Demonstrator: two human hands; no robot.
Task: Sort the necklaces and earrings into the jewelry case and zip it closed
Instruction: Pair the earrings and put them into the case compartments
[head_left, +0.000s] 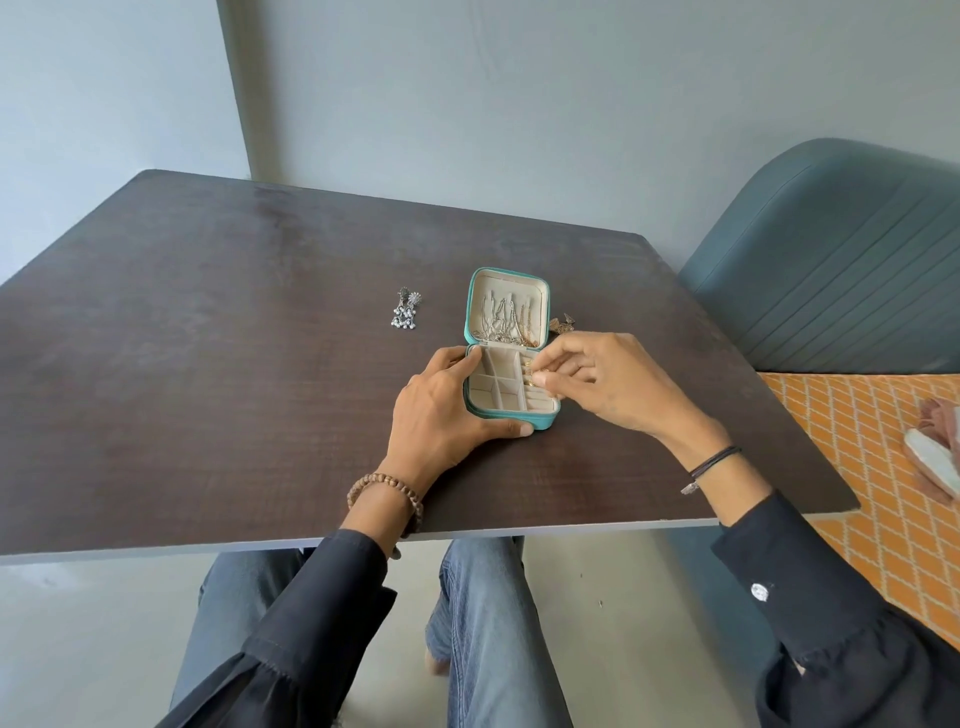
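Note:
A small teal jewelry case (540, 421) lies open on the dark table, its lid (507, 306) standing up with several necklaces hanging inside. My left hand (441, 410) grips the case's left and front sides. My right hand (587, 379) pinches a small gold earring (530, 375) over the right-hand slots of the cream tray. A pair of silver dangling earrings (406, 309) lies on the table left of the case. More gold pieces (563, 325) lie just right of the lid, partly hidden.
The dark wooden table (234, 364) has its front edge close to my lap. A teal padded chair (841, 270) stands at the right, beside an orange patterned mat (852, 467) with a slipper on it. Grey walls stand behind.

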